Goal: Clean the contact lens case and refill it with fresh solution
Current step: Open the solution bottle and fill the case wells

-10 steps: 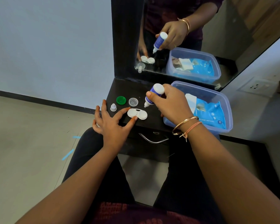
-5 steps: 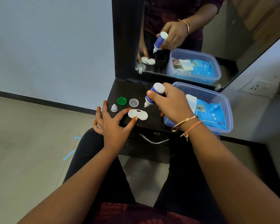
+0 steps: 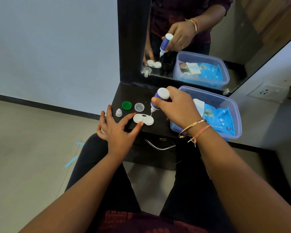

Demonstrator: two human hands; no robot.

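Since a second ago, the solution bottle [image 3: 159,100] has tipped lower and its nozzle now sits right over the right well of the contact lens case [image 3: 143,119]; the case itself hasn't shifted on the desk [image 3: 133,93].

Right hand [image 3: 176,108]: fingers wrapped round the bottle, thumb pressed on its side, nozzle pointing down. Can't tell if liquid is actually coming out, too small to resolve.

Left hand [image 3: 115,130]: fingers spread, index tip on the case's left edge, thumb tip on its front edge. Pinning it flat, not lifting it.

Case lies open near the desk's front edge, both wells uncovered. Green cap [image 3: 126,105] and clear cap [image 3: 139,107] lie just behind it, the small white bottle cap [image 3: 119,112] to their left. Plastic tub [image 3: 232,101] of wet wipes [image 3: 220,118] sits to my right, clear of the work.

My read: filling the right well, left well next.

To do it well:
- keep the nozzle just above the well, not touching the plastic
- squeeze gently, short bursts, so it doesn't overflow onto the desk
- keep the left-hand pin on; the case is light and close to the edge
- slide the bottle across to the left well rather than moving the case
- caps go back on only after both are filled
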